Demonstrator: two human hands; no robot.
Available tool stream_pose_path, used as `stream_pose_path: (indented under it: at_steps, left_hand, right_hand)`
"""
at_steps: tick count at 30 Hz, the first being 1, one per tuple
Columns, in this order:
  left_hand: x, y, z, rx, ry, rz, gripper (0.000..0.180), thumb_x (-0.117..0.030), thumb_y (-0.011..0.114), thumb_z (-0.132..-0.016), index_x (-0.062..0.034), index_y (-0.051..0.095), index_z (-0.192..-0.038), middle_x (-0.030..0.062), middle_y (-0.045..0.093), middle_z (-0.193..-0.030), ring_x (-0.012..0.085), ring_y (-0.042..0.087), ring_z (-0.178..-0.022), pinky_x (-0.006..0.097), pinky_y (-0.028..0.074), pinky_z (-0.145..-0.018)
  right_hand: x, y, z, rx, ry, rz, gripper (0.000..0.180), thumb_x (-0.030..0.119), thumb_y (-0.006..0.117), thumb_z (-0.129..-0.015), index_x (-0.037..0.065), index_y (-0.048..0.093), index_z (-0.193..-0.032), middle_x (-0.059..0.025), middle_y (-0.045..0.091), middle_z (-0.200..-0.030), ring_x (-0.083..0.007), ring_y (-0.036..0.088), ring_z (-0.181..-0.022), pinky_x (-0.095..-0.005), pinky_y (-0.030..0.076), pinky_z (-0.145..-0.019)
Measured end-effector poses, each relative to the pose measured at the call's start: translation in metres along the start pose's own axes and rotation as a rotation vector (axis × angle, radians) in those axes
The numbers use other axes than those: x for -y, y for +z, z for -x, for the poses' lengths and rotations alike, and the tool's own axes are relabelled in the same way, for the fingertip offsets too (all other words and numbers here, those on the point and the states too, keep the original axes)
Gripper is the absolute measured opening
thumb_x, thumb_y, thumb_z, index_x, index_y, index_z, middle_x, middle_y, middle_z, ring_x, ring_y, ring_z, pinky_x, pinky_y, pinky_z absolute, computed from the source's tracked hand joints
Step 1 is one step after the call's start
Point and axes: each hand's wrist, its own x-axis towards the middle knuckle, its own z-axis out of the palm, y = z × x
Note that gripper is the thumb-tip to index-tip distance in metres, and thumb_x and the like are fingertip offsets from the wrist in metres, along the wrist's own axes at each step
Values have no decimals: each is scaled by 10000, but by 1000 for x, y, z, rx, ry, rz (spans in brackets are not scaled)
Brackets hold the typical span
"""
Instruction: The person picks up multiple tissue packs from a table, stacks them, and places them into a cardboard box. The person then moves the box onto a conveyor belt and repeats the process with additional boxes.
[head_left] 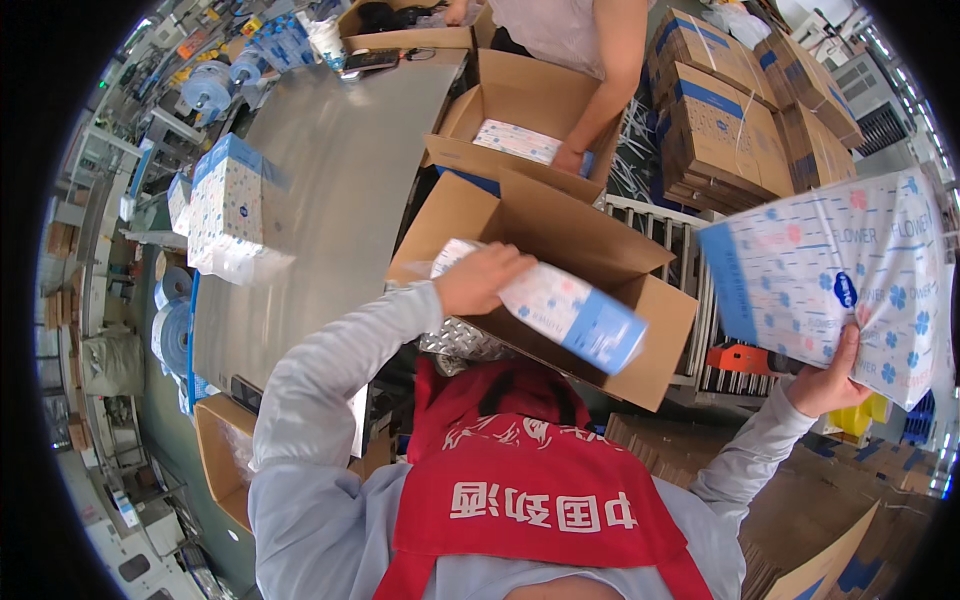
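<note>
My left hand (484, 279) is closed over a white and blue printed tissue pack (568, 313), seen narrow side up. This pack lies tilted across the mouth of an open cardboard box (590, 236) in front of me. Off to the right, my right hand (829, 378) grips the lower edge of another tissue pack (800, 262), its broad floral face turned up and its wrap creased. That pack is held beside the box, above the roller conveyor (706, 290). Much of the box's inside is hidden by its flaps and the left pack.
A metal table (325, 190) stretches along the left, with more wrapped packs (228, 205) at its edge. Across from me, a person's hand (568, 158) reaches into a second open box (500, 98) holding a pack. Strapped cartons (722, 135) are stacked at the far right.
</note>
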Motion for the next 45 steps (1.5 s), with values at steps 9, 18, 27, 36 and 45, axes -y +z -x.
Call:
stream_pose_path:
  at_steps: [9,18,27,36,45]
  left_hand:
    - [9,220,66,726,-163,-231,467,-116,634,-709,-45,531,-1159,163,582,-1097,340,582,-991,439,501,-817]
    - [30,236,149,736,-241,114,424,-173,552,-779,-61,569,-1188,168,572,-1217,285,570,-1106,415,470,-893]
    - [180,-122,325,-1124,-1292,-552,770,-371,717,-782,74,324,-1272,247,481,-1090,414,548,-958,428,492,-811]
    - [202,-104,352,-797,-1118,-345,210,-193,551,-871,-24,658,-806,179,557,-1023,351,501,-1057,448,447,-855]
    - [-114,-2,458,-934,-1438,-252,164,-107,572,-849,-10,598,-978,190,564,-1107,377,512,-1090,441,415,-933]
  right_hand:
    - [-36,50,187,843,-165,128,590,148,729,-724,20,526,-1263,-195,515,-1260,-376,515,-1126,-460,424,-935]
    - [-122,188,371,1491,-278,532,993,135,727,-596,265,270,-1468,-156,499,-1076,-366,543,-941,-449,447,-844]
    - [-197,152,486,2000,-75,765,975,377,749,-700,122,199,-1464,-191,455,-1363,-342,420,-1251,-448,368,-1003]
    - [-97,206,404,1491,520,212,289,41,621,-839,20,617,-1127,-175,612,-1098,-261,620,-949,-306,512,-765]
    - [106,383,431,1795,-945,-166,940,354,809,-613,79,376,-1400,-198,268,-1463,-398,255,-1346,-581,195,-1088]
